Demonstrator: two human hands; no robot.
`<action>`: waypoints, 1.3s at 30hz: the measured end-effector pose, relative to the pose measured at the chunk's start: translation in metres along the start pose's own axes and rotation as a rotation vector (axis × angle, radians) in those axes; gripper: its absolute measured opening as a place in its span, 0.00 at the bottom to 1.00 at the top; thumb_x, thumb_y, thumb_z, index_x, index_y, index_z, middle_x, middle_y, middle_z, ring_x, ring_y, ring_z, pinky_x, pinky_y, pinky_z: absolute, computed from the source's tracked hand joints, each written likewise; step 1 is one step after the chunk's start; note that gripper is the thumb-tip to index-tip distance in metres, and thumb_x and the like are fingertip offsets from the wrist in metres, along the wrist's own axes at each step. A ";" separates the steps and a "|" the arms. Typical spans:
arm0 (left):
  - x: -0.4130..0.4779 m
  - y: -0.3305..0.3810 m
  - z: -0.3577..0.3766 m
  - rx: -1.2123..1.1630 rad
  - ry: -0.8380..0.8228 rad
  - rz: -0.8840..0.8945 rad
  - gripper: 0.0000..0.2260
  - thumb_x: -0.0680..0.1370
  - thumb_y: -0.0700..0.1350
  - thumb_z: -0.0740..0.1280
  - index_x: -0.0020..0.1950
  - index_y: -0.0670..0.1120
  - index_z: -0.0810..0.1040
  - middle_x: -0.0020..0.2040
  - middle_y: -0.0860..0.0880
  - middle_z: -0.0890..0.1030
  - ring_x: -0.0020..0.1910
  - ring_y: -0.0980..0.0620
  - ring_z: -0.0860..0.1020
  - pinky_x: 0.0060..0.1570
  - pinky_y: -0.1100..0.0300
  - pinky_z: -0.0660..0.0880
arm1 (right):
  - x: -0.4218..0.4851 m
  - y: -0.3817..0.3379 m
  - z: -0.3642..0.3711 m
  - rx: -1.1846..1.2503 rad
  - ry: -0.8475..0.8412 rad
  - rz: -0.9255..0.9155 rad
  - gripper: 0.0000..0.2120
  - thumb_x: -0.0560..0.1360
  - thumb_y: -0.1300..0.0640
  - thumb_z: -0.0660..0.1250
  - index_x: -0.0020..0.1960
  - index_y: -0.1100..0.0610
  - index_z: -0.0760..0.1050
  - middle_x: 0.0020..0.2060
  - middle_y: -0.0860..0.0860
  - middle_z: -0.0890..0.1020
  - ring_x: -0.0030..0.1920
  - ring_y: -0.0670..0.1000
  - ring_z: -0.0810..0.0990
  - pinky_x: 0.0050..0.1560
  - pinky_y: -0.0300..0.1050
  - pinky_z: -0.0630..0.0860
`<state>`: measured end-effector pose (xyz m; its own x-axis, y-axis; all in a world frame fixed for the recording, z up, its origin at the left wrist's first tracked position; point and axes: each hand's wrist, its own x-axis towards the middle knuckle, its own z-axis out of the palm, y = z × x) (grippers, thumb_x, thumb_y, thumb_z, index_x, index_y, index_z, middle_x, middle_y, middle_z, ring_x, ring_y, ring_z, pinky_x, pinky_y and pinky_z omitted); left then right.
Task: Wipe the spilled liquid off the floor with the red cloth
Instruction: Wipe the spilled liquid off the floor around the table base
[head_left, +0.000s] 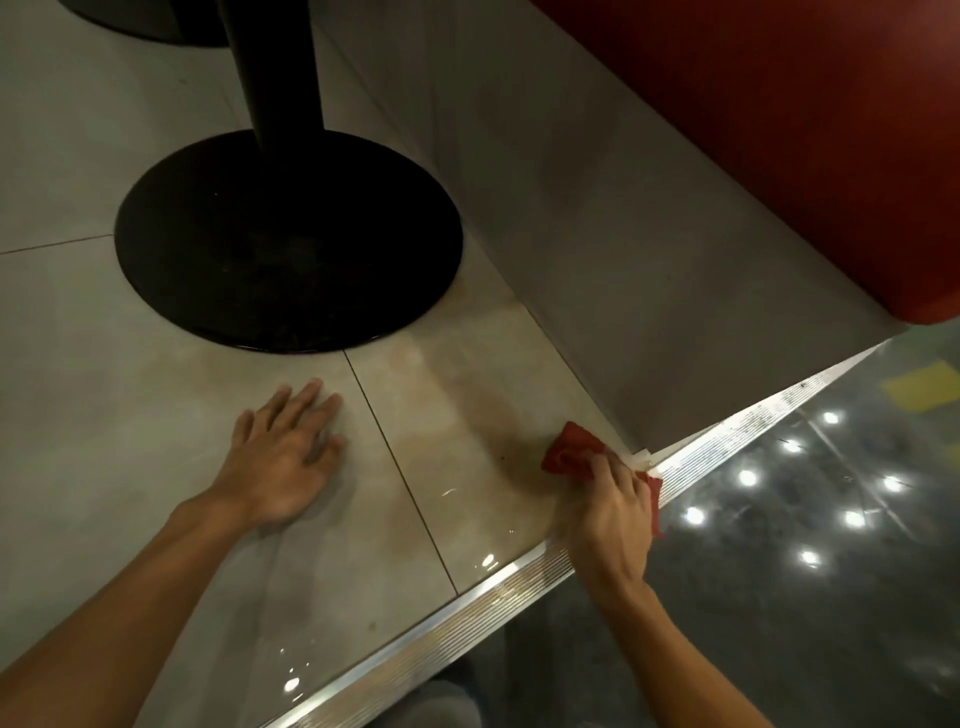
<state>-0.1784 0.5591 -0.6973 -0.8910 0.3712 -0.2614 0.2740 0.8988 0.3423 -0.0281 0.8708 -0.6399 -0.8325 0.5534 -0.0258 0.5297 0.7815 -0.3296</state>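
Head view: wiping is under way. The right hand (613, 506) grips the cloth (571, 454) on the floor (156, 364) by the metal step edge (519, 577); the left hand (285, 457) rests flat, fingers spread. A brownish smear (483, 410) remains just beyond the cloth, so I judge the next stroke should sweep there.

The red cloth (569, 457) is crumpled into a small wad, gripped by the right hand (615, 506) and pressed to the floor (156, 364), pale glossy tile, close to the metal edge strip (467, 618). The spilled liquid (483, 410) shows as a faint brownish smear on the tile, touching the cloth's left side and stretching away from it.
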 end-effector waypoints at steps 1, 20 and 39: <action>-0.001 0.002 0.000 -0.001 0.000 -0.005 0.30 0.76 0.67 0.42 0.77 0.61 0.47 0.78 0.59 0.42 0.77 0.54 0.40 0.74 0.46 0.41 | -0.007 -0.008 0.003 -0.043 0.001 0.022 0.17 0.80 0.58 0.58 0.67 0.53 0.73 0.68 0.53 0.73 0.66 0.58 0.69 0.68 0.54 0.64; -0.002 0.001 0.003 -0.034 0.025 -0.005 0.26 0.80 0.63 0.47 0.77 0.62 0.46 0.77 0.62 0.39 0.76 0.57 0.36 0.73 0.50 0.36 | -0.054 -0.081 0.006 0.183 -0.361 -0.138 0.12 0.80 0.56 0.58 0.61 0.47 0.73 0.48 0.46 0.80 0.44 0.50 0.78 0.41 0.46 0.77; -0.003 0.003 0.001 -0.107 -0.015 -0.016 0.26 0.79 0.64 0.44 0.77 0.62 0.47 0.75 0.64 0.37 0.75 0.58 0.35 0.74 0.48 0.35 | 0.024 -0.103 0.050 0.110 -0.133 -0.138 0.15 0.79 0.54 0.59 0.65 0.47 0.73 0.74 0.51 0.67 0.76 0.60 0.56 0.76 0.63 0.49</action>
<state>-0.1747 0.5610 -0.6966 -0.8893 0.3610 -0.2806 0.2187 0.8748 0.4324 -0.1108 0.7890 -0.6533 -0.9139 0.3947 -0.0952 0.3943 0.8070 -0.4396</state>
